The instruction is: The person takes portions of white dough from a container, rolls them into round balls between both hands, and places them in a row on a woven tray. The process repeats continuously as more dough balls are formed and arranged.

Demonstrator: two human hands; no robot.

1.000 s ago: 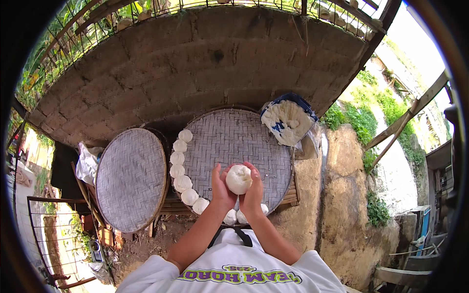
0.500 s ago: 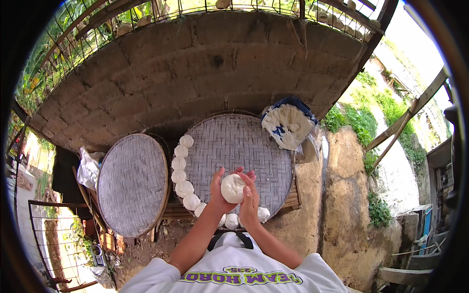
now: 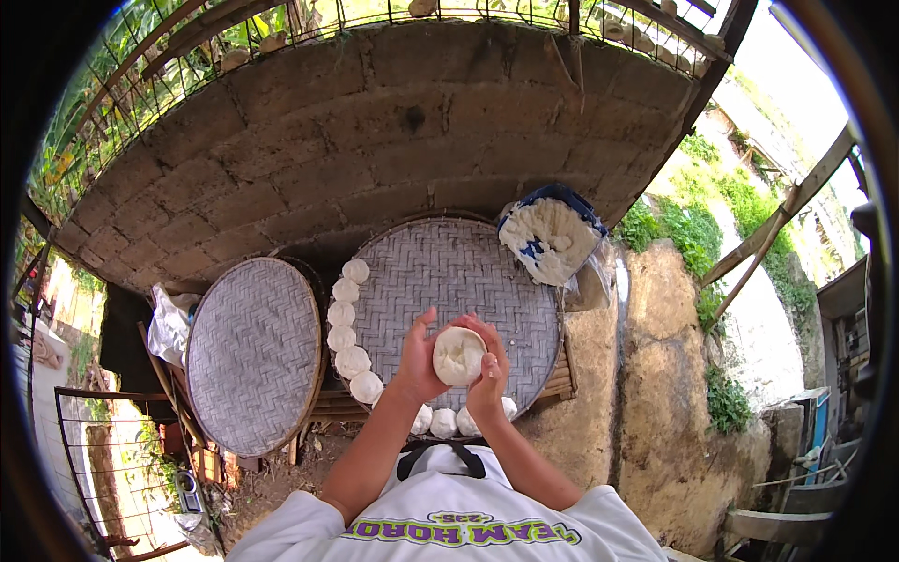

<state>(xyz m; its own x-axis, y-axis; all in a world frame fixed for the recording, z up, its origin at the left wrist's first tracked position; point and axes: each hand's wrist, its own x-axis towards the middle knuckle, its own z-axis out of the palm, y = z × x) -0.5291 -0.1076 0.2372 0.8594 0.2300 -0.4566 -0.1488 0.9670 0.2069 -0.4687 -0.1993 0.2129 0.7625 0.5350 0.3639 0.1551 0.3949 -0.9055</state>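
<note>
My left hand (image 3: 419,365) and my right hand (image 3: 490,377) are closed around a round white lump of dough-like paste (image 3: 458,355), its top showing a raised rim around a rough, slightly sunken middle. The right thumb lies against its side. Both hands are over a large round woven bamboo tray (image 3: 440,262), where a row of white rounded lumps (image 3: 352,362) curves along the left and near edge. A blue-rimmed container (image 3: 557,242) of white paste sits at the tray's back right.
An oval woven tray (image 3: 249,351) stands at the left beside a white plastic sack (image 3: 170,323). Bamboo slats (image 3: 332,406) lie under the round tray. Behind are a block wall (image 3: 365,122) and railing. A concrete ledge (image 3: 655,375), plants and wooden poles are at right.
The lump has shifted rightward between my hands since half a second ago and now shows a rimmed, hollowed face. My hands' fingers have moved around it; they still hold it.
</note>
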